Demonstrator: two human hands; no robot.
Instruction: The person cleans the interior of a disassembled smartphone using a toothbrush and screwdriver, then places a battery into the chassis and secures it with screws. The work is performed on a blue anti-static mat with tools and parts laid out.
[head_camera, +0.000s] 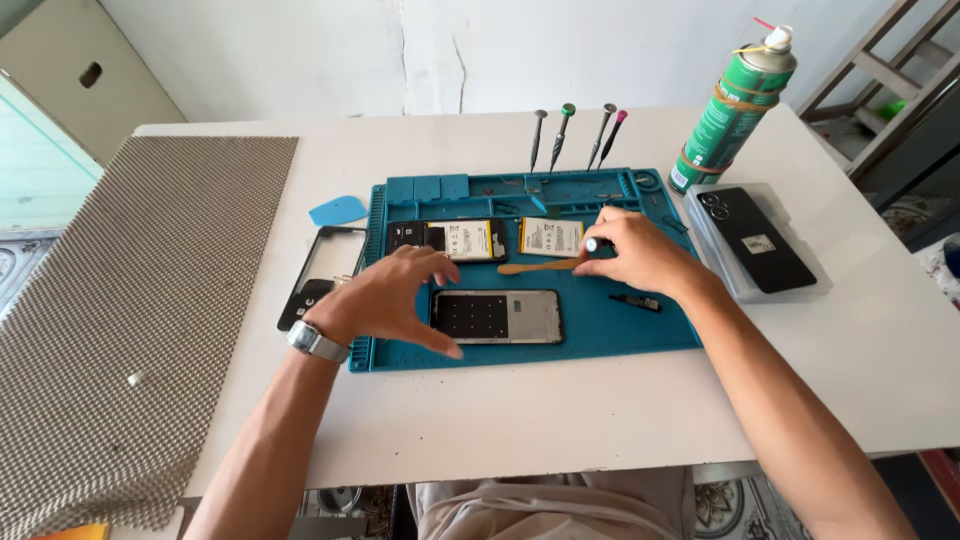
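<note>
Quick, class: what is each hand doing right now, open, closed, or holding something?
Left hand: open, fingers spread above the dismantled black phone frame, holding nothing.
Right hand: fingertips pinched on a small silver-tipped tool; tool's kind unclear.

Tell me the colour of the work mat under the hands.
Teal blue work mat, clearest in the head view.

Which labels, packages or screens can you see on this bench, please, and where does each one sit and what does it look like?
Spray can: far right of the table, upright green cylinder with a printed label, white cap.
Battery label: on the blue mat, beside the right hand; white and yellow rectangle.
Second battery: left of it; black with a pale label.
Phone frame: mat's near side, by the left hand; dark rectangular panel.
Black phone back: right, on a clear tray; small white sticker.
</note>
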